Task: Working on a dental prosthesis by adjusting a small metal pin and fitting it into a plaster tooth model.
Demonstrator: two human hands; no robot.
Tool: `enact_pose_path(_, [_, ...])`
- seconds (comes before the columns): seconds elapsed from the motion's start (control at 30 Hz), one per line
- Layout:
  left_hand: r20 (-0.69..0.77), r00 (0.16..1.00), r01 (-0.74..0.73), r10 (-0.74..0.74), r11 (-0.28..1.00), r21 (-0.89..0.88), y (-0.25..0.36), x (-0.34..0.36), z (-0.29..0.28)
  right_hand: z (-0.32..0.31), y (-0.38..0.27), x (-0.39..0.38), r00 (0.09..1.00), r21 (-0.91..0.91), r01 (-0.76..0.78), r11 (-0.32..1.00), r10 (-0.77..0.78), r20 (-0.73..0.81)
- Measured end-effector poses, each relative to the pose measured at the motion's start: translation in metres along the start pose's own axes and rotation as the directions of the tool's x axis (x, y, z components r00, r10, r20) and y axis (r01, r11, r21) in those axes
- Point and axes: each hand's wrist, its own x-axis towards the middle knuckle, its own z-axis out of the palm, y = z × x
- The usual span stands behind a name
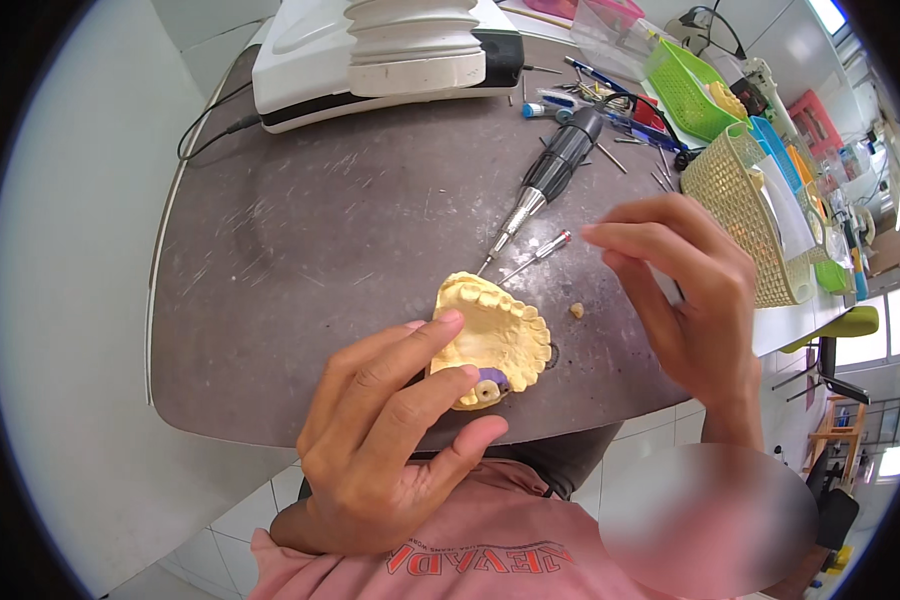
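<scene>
A yellow plaster dental model [485,335] lies near the table's front edge, its row of teeth curving along the right. Near its front is a purple patch [492,377] beside a pale tooth piece [486,393] with a dark hole. My left hand [385,425] rests spread fingertips over the model's left side, thumb apart from it. My right hand [685,280] hovers to the right, fingers bent, with a gap between thumb and fingertips. Close to those fingertips is the red-ringed end of a small screwdriver [538,256], lying behind the model. A small tooth-like piece [577,311] sits right of the model.
A black-and-silver rotary handpiece [555,165] lies behind the model, its tip close to it. Farther back are scattered burs and pens [610,110]. Baskets, one green [705,95] and one beige [740,220], line the right side. A white machine [390,60] stands at the back.
</scene>
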Motion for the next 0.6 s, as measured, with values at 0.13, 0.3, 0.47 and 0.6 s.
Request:
enact_pose_path(0.13, [-0.010, 1.000, 0.026, -0.026, 1.000, 0.004, 0.002, 0.004, 0.002, 0.014, 0.008, 0.013, 0.990, -0.041, 0.076, 0.996, -0.070, 0.124])
enact_pose_path(0.3, [-0.025, 0.999, 0.035, -0.035, 0.999, 0.024, 0.005, 0.007, 0.004, 0.013, 0.011, 0.017, 0.970, -0.075, 0.080, 0.994, -0.061, 0.235])
enact_pose_path(0.47, [-0.030, 0.999, 0.022, -0.022, 1.000, 0.010, 0.002, 0.005, 0.006, 0.001, -0.001, 0.008, 0.998, 0.000, 0.046, 0.999, -0.046, 0.032])
enact_pose_path(0.6, [-0.037, 0.999, 0.031, -0.031, 1.000, -0.001, 0.002, 0.005, 0.006, -0.020, -0.029, 0.011, 0.996, 0.269, 0.032, 0.963, -0.054, 0.077])
